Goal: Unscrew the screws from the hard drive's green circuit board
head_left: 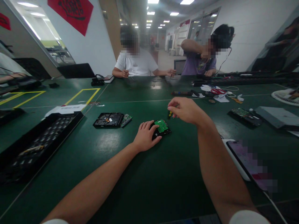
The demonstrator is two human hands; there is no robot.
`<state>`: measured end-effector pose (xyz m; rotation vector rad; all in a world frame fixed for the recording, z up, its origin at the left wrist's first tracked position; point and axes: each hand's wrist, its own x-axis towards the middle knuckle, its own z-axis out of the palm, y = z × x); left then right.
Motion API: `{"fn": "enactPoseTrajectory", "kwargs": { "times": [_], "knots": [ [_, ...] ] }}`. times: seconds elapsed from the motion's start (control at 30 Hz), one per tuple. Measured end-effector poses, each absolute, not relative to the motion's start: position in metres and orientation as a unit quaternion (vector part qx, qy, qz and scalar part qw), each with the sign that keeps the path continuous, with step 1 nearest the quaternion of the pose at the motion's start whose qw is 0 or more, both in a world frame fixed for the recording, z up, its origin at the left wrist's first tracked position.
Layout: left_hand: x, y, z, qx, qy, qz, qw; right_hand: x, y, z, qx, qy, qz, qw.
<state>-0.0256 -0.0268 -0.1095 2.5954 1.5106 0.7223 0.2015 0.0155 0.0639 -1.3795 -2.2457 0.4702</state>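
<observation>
A small hard drive [167, 132] with a green circuit board [161, 126] facing up lies on the table in front of me. My left hand [146, 135] grips it from the left, thumb at the near edge and fingers over the far side and board. My right hand [185, 109] pinches a short black-and-yellow screwdriver [169, 114], held upright over the drive's right end. Its tip is too small to make out. To the left lies an opened black drive casing [108, 119] with small bits on it, and a loose circuit board [126, 120] beside it.
A long black tray [44, 143] stands at the left. On the right are a phone [247, 161], another hard drive [245, 116] and a grey box [277, 117]. Cables and scraps [218, 93] lie farther back. Two people [135, 63] sit across the green table [112, 174].
</observation>
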Motion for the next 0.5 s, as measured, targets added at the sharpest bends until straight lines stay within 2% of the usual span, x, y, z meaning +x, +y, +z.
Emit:
{"fn": "enactPoseTrajectory", "kwargs": {
  "times": [0.5],
  "knots": [
    [-0.0254, -0.0262, -0.1108, 0.840, 0.490, 0.232, 0.022, 0.2004, 0.0188, 0.0611, -0.520, -0.807, 0.158, 0.229]
  ]
}}
